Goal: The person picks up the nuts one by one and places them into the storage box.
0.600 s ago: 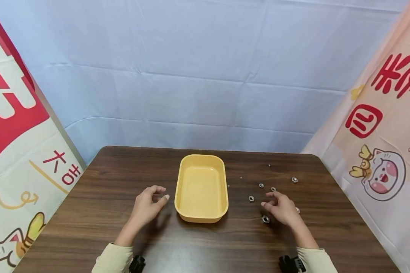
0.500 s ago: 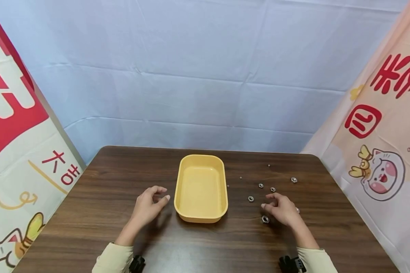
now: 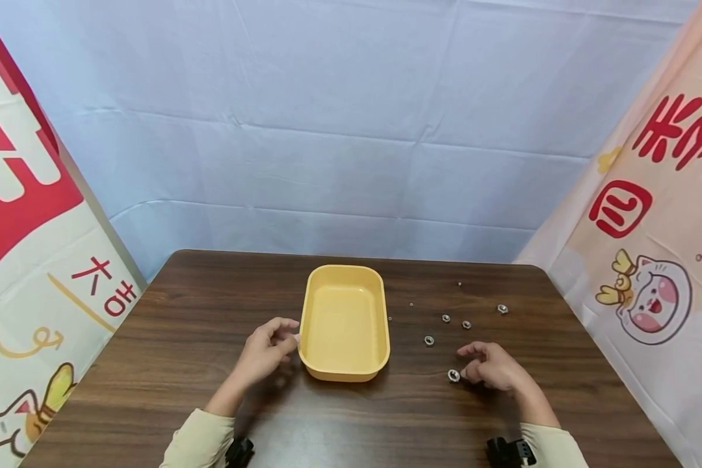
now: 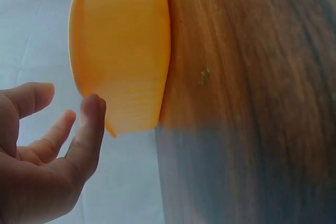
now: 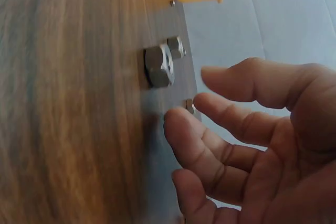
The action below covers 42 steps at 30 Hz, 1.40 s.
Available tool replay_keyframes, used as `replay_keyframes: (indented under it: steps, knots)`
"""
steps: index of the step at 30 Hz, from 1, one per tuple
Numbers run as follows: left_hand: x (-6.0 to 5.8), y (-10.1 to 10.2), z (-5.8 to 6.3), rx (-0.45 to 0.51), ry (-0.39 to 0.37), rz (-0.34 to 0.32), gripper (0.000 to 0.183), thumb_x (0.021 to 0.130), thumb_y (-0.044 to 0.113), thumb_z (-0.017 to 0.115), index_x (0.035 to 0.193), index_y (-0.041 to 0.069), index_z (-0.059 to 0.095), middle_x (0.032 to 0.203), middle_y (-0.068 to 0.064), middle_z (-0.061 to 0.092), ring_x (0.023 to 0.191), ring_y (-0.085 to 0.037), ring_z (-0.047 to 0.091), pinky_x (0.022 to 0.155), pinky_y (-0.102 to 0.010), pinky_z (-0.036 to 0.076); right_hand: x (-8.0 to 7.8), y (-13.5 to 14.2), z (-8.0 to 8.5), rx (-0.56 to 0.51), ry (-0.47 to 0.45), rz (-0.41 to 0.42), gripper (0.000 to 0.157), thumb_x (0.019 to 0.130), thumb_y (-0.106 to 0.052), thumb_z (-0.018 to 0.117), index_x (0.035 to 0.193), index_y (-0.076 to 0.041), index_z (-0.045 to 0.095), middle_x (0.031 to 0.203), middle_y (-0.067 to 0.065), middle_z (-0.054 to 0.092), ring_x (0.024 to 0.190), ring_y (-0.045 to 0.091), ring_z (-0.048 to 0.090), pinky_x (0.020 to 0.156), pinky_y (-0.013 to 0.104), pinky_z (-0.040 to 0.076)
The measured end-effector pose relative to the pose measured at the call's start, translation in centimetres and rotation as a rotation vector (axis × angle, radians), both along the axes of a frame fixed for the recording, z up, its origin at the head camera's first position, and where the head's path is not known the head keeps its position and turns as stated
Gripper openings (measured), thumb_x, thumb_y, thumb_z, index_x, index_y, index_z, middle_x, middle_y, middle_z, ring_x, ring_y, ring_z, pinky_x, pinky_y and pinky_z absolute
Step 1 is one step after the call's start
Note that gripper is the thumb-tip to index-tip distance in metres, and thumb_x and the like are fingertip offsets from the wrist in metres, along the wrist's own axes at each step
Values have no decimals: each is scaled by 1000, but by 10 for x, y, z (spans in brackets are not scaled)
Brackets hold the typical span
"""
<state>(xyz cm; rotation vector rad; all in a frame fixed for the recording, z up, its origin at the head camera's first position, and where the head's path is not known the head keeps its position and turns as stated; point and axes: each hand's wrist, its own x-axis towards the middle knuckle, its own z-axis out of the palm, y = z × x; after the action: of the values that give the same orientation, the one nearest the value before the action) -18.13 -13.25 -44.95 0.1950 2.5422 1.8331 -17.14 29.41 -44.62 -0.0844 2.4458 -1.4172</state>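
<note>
A yellow rectangular tray (image 3: 344, 376) stands on the dark wooden table. My left hand (image 3: 262, 351) is at its left side, fingertips right at the rim, fingers loosely bent; the left wrist view shows the fingers spread beside the tray wall (image 4: 123, 51). Right of the tray, my right hand (image 3: 494, 368) hovers low over the table, thumb and fingers apart with nothing between them. The largest metal hex nut (image 3: 454, 376) lies just left of its fingertips. In the right wrist view this nut (image 5: 159, 66) stands out beyond the fingers.
Further hex nuts lie beyond the right hand: one nearer the tray (image 3: 429, 340), a pair behind it (image 3: 446, 318) and another at the far right (image 3: 502, 309). Several tiny metal pieces (image 3: 411, 304) are scattered near the back. A pale cloth (image 3: 351, 162) hangs behind the table.
My left hand has moved right to the tray's rim. My right hand has shifted right and toward me, its fingertips now beside the largest nut. The tray and nuts stay in place.
</note>
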Motion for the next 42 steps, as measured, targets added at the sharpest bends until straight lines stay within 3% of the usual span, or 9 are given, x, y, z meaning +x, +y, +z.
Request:
replay_keyframes:
  steps: [2, 7, 19, 27, 33, 38, 42]
  knots:
    - [0, 1, 1, 19, -1, -15, 27, 86, 10, 64, 112, 3, 61, 82, -8, 61, 71, -32, 62, 59, -41, 55, 0, 3, -1, -17, -37, 0, 49, 64, 10, 50, 112, 14, 49, 70, 10, 60, 50, 11, 42, 41, 20, 29]
    - [-1, 4, 0, 70, -16, -39, 32, 85, 5, 63, 116, -1, 58, 80, -12, 59, 67, -33, 62, 58, -45, 54, 0, 5, -3, -66, -99, 10, 49, 63, 10, 52, 112, 14, 49, 72, 11, 63, 54, 12, 50, 42, 21, 32]
    - [-6, 9, -4, 136, -83, -71, 40, 80, -9, 61, 119, -7, 53, 85, -17, 55, 64, -22, 60, 57, -39, 55, 3, -4, -14, -64, -108, 2, 50, 65, 8, 65, 111, 11, 47, 62, 6, 59, 52, 13, 54, 41, 21, 37]
    - [5, 13, 24, 147, -145, -65, 43, 80, -11, 59, 121, -14, 46, 83, -23, 57, 65, -31, 62, 63, -44, 55, 3, -11, -13, 11, -60, 17, 43, 63, 7, 70, 100, 6, 50, 58, 5, 56, 49, 14, 53, 41, 24, 41]
    - [11, 14, 36, 150, -180, -51, 41, 80, -10, 59, 119, -15, 46, 81, -22, 59, 62, -25, 62, 62, -39, 55, 3, -14, -12, 31, -47, 7, 33, 62, 12, 68, 89, 4, 52, 57, 4, 55, 47, 13, 52, 40, 24, 41]
    - [9, 14, 34, 154, -203, -39, 42, 79, -10, 59, 118, -15, 46, 78, -19, 59, 60, -24, 61, 61, -40, 55, 2, -15, -13, 34, -44, 9, 30, 62, 15, 66, 86, 3, 52, 57, 3, 54, 48, 13, 53, 41, 24, 43]
    - [3, 14, 23, 147, -214, -28, 42, 78, -10, 59, 118, -14, 45, 76, -17, 58, 57, -25, 61, 59, -41, 55, 2, -15, -14, 33, -38, 27, 29, 63, 15, 66, 85, 4, 52, 57, 2, 53, 48, 13, 52, 42, 24, 43]
